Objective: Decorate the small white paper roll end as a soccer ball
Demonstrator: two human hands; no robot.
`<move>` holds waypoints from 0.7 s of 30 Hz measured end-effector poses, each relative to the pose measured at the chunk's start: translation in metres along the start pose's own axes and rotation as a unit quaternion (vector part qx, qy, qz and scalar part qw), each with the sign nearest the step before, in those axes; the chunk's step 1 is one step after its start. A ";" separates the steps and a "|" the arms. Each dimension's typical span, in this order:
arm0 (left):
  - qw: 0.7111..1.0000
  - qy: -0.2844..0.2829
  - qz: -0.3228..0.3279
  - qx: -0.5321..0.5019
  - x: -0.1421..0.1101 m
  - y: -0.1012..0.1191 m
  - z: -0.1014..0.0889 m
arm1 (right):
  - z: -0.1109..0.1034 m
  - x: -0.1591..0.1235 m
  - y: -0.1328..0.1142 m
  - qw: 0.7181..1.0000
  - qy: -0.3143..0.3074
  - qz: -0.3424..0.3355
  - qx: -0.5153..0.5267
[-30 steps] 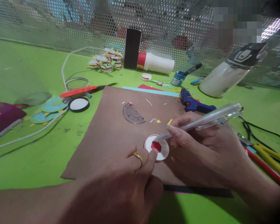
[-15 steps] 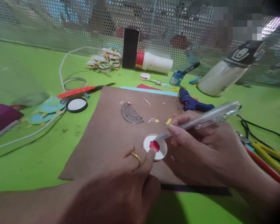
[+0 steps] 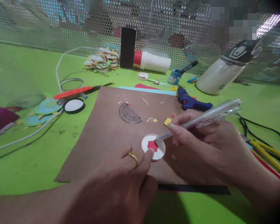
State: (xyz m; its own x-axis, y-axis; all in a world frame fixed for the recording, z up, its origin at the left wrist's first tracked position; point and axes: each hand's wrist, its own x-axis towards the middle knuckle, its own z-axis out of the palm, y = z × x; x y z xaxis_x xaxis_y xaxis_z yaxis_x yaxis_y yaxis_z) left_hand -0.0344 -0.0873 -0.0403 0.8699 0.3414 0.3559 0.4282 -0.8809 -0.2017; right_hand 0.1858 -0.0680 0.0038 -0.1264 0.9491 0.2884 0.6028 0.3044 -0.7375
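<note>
A small white paper disc (image 3: 159,151) lies on a brown card sheet (image 3: 107,137), with a red hexagon (image 3: 152,145) at its centre. My left hand (image 3: 121,183), a gold ring on one finger, is curled with a fingertip pressing the red hexagon down. My right hand (image 3: 205,143) grips a clear pen (image 3: 205,117) whose tip touches the hexagon's upper right edge. A clear half-round protractor (image 3: 128,114) lies further back on the sheet.
On the green table: a blue glue gun (image 3: 191,102), white bottle (image 3: 221,73), tipped white and red tube (image 3: 151,61), black box (image 3: 127,47), paint pot (image 3: 174,77), paper rings (image 3: 100,60), white cable (image 3: 58,71), black-rimmed disc (image 3: 74,105), yellow and red tools (image 3: 270,155). Perforated metal screen (image 3: 60,25) behind.
The view shifted slightly. The red hexagon has turned a little on the disc under my left fingertip, and the pen tip has stayed at its edge.
</note>
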 end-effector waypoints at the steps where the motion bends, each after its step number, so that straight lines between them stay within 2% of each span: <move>1: 1.000 0.005 -0.002 0.003 0.000 0.000 0.001 | 0.000 0.000 0.000 1.000 0.002 0.000 0.003; 4: 0.999 0.018 -0.034 0.002 0.001 0.001 0.003 | 0.000 0.000 0.001 1.000 0.005 0.002 0.008; 8: 0.999 0.033 -0.006 0.000 0.002 -0.001 0.003 | 0.000 -0.001 0.003 1.000 0.001 0.008 0.019; 11: 0.999 0.028 0.028 0.004 0.002 -0.003 0.001 | 0.001 -0.001 0.002 1.000 0.004 0.003 0.016; 16: 0.999 0.012 0.029 0.008 -0.002 -0.003 0.001 | 0.000 -0.005 0.002 1.000 0.003 -0.002 0.009; 21: 1.000 -0.024 -0.005 -0.005 -0.005 0.001 0.005 | -0.001 -0.008 0.004 1.000 -0.007 -0.012 0.012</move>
State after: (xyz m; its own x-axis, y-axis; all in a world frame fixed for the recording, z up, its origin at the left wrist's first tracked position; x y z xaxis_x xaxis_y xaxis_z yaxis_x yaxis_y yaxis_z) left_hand -0.0369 -0.0884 -0.0471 0.8768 0.3645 0.3136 0.4340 -0.8806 -0.1900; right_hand 0.1897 -0.0742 -0.0006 -0.1513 0.9426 0.2976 0.5807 0.3284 -0.7449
